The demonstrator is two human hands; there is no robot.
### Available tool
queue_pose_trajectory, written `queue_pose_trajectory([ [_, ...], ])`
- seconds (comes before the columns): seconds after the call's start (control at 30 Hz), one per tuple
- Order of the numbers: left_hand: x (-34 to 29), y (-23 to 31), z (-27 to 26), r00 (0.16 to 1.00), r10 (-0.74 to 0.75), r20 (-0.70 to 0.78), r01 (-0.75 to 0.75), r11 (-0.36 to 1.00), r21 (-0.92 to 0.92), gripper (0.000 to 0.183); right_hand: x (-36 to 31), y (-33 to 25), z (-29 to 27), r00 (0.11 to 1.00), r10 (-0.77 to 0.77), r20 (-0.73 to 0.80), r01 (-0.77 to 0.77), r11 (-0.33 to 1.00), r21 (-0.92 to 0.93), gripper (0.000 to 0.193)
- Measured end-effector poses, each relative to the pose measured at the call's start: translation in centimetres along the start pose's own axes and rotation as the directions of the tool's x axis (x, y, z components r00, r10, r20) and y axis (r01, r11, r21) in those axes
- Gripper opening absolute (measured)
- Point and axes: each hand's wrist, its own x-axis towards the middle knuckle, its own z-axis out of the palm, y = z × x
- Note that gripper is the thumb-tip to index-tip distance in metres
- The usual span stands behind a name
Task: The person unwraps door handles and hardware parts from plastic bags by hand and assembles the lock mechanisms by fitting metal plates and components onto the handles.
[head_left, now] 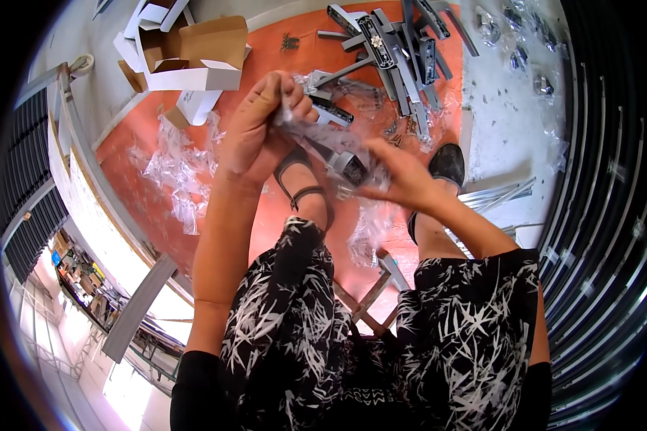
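Observation:
Between my hands is a clear plastic bag [305, 131] with a grey part [349, 167] inside, which has a squarish dark end. My left hand [262, 122] is closed, pinching the upper left end of the bag. My right hand [402, 176] is closed on the bag's other side, close to the part's dark end. Below my hands, more crumpled clear plastic [370, 230] hangs or lies near my legs; which one I cannot tell. Beyond the bag, more grey parts [331, 111] lie on the orange floor sheet [266, 57].
A pile of long grey fittings [399, 68] lies ahead. Loose plastic wrapping [180, 165] and an open white cardboard box [219, 75] are on the left. Wrapped parts [517, 57] sit at the far right, beside stacked dark metal profiles [604, 215]. Silver strips [499, 194] lie by my right foot.

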Motion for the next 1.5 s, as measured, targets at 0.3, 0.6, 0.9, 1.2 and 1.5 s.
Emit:
queue_pose_trajectory([
  [0.3, 1.1, -5.1, -2.9, 0.988, -0.027, -0.149, -0.007, 0.975, -0.223, 0.029, -2.0, -0.2, 3.0, 0.977, 0.213, 0.018, -0.212, 0.950, 0.232, 0.055],
  [0.6, 0.6, -4.8, -1.8, 0.856, 0.013, -0.517, 0.163, 0.942, 0.293, 0.014, -2.5, -1.1, 1.6, 0.945, 0.263, -0.196, -0.270, 0.963, -0.006, 0.039],
  [0.9, -0.5, -14.7, -9.9, 0.712, -0.482, -0.510, 0.633, 0.755, 0.171, 0.015, -0.9, -0.9, 0.7, 0.917, 0.261, -0.301, -0.073, 0.853, 0.517, 0.048],
  [1.2, 1.4, -7.6, -10.1, 0.796, 0.469, -0.383, 0.319, 0.213, 0.923, 0.026, 2.1, 1.9, -7.5, 0.844, 0.386, -0.374, -0.259, 0.902, 0.345, 0.042],
  [1.5, 5.3, -3.5, -14.1, 0.934, 0.258, 0.249, -0.016, -0.664, 0.748, 0.035, -5.0, -1.0, -5.7, 0.853, 0.512, -0.107, -0.345, 0.704, 0.620, 0.028],
])
